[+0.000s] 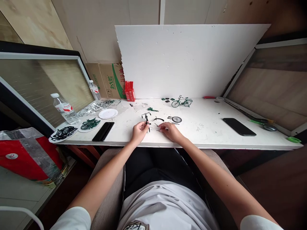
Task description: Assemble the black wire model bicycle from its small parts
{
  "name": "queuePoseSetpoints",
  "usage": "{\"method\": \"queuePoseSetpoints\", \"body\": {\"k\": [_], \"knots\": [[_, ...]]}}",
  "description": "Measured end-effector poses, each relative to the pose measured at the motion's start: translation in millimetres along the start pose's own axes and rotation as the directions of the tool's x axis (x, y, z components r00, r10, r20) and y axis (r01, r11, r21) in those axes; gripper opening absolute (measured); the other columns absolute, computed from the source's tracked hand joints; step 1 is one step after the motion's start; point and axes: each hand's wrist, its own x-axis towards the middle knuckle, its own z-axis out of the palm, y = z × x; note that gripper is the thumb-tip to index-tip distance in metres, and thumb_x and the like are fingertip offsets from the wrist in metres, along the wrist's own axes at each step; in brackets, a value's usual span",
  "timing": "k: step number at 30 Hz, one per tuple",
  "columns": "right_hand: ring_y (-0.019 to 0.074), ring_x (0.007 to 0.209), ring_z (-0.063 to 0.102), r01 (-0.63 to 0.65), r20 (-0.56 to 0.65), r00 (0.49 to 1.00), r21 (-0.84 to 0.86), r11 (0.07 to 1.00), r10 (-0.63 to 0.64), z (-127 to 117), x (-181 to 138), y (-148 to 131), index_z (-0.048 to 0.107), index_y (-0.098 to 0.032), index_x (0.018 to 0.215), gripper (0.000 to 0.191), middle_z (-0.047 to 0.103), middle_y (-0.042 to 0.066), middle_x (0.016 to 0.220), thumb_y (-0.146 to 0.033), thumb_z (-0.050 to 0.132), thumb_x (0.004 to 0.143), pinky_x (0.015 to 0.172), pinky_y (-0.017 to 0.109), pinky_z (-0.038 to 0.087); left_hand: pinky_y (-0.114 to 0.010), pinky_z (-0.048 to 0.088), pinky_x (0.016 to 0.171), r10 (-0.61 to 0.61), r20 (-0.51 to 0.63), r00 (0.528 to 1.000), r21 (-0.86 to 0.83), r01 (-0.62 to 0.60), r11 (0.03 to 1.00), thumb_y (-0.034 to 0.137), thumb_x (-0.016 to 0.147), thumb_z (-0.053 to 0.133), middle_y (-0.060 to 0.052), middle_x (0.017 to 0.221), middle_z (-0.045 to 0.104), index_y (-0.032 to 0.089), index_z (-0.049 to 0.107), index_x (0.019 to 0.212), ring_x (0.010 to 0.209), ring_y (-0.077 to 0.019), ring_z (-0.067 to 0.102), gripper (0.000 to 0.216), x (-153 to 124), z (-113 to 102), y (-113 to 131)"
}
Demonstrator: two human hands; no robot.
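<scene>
My left hand (139, 131) pinches a black toy bicycle's handlebar piece (146, 117), held upright just above the white table near its front edge. Close by on the right, my right hand (169, 131) is closed, thumb and fingers together at the tabletop. Whatever is between those fingertips is too small to make out. A thin black curved part (158, 119) lies between and beyond the hands. Past my right hand rests a toy bicycle wheel (177, 119) with a black frame attached. Farther back stands a green toy bicycle (182, 102).
At the left are plates of black parts (63, 133) and green parts (89, 124), a white plate (108, 113), a phone (103, 131) and water bottles (65, 108). Another phone (239, 126) lies right. A white board (187, 60) leans behind, beside a red box (129, 91).
</scene>
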Motion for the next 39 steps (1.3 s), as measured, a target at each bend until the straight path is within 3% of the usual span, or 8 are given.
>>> {"method": "queuePoseSetpoints", "body": {"k": [5,8,11,15,20,25,31,39], "knots": [[0.032,0.104,0.067,0.017,-0.03,0.999,-0.133,0.991,-0.022,-7,0,7,0.078,-0.022,0.107,0.014,0.08,0.01,0.103,-0.027,0.068,0.099,0.094,0.047,0.055,-0.025,0.052,0.066,-0.013,-0.014,1.0,-0.007,0.012,1.0,0.049,0.086,0.082,-0.01,0.093,0.077,0.012,0.079,0.11,0.073,-0.0151,0.064,0.043,1,0,-5],[0.0343,0.112,0.065,-0.056,-0.138,0.99,-0.228,0.972,0.025,-5,0,12,0.078,-0.021,0.109,0.023,0.079,0.012,0.112,-0.035,0.061,0.105,0.102,0.052,0.052,-0.025,0.054,0.066,-0.027,-0.01,1.0,-0.029,0.027,0.999,0.051,0.087,0.082,-0.01,0.092,0.077,0.012,0.078,0.113,0.074,-0.0161,0.066,0.047,2,0,-12],[0.0388,0.131,0.058,-0.132,-0.19,0.979,-0.301,0.944,0.076,0,-1,16,0.075,-0.019,0.125,0.033,0.075,0.015,0.13,-0.039,0.058,0.106,0.112,0.057,0.047,-0.026,0.055,0.066,-0.031,-0.01,0.999,-0.033,0.031,0.999,0.051,0.087,0.082,-0.011,0.095,0.077,0.012,0.078,0.116,0.073,-0.016,0.067,0.049,3,1,-17],[0.0456,0.161,0.028,-0.101,-0.03,0.995,-0.401,0.91,0.097,5,-3,17,0.068,-0.019,0.145,0.056,0.054,0.016,0.164,-0.058,0.052,0.107,0.126,0.067,0.032,-0.027,0.057,0.066,-0.047,-0.002,0.999,-0.038,0.047,0.998,0.051,0.086,0.083,-0.012,0.098,0.078,0.012,0.078,0.115,0.071,-0.0159,0.068,0.049,3,2,-18],[0.0445,0.168,0.011,-0.102,0.088,0.984,-0.43,0.897,0.154,5,-3,13,0.054,-0.023,0.161,0.07,0.04,0.012,0.175,-0.067,0.038,0.11,0.131,0.071,0.021,-0.028,0.059,0.065,-0.08,0.019,0.997,-0.07,0.081,0.994,0.048,0.084,0.085,-0.011,0.095,0.078,0.011,0.077,0.113,0.068,-0.0166,0.07,0.048,1,2,-11],[0.044,0.166,0.016,-0.112,0.099,0.981,-0.408,0.906,0.166,3,-3,11,0.057,-0.02,0.158,0.069,0.047,0.012,0.17,-0.066,0.036,0.11,0.132,0.068,0.021,-0.029,0.059,0.069,-0.092,0.01,0.996,-0.063,0.092,0.994,0.04,0.081,0.087,-0.012,0.095,0.079,0.011,0.077,0.115,0.074,-0.0172,0.071,0.046,0,3,-7],[0.0419,0.154,0.035,-0.11,-0.001,0.993,-0.379,0.919,0.119,4,-4,10,0.071,-0.019,0.133,0.057,0.064,0.016,0.147,-0.061,0.039,0.111,0.124,0.06,0.036,-0.029,0.059,0.071,-0.097,0.029,0.995,-0.049,0.099,0.994,0.036,0.079,0.086,-0.012,0.096,0.078,0.011,0.077,0.115,0.077,-0.0177,0.07,0.044,1,2,-8],[0.0406,0.14,0.047,-0.103,-0.046,0.995,-0.393,0.914,0.093,4,-3,8,0.07,-0.019,0.126,0.046,0.066,0.019,0.135,-0.055,0.045,0.109,0.116,0.058,0.043,-0.027,0.057,0.068,-0.069,0.033,0.997,-0.032,0.07,0.997,0.035,0.08,0.084,-0.009,0.089,0.076,0.012,0.077,0.11,0.074,-0.0165,0.069,0.039,0,1,-5]]}}
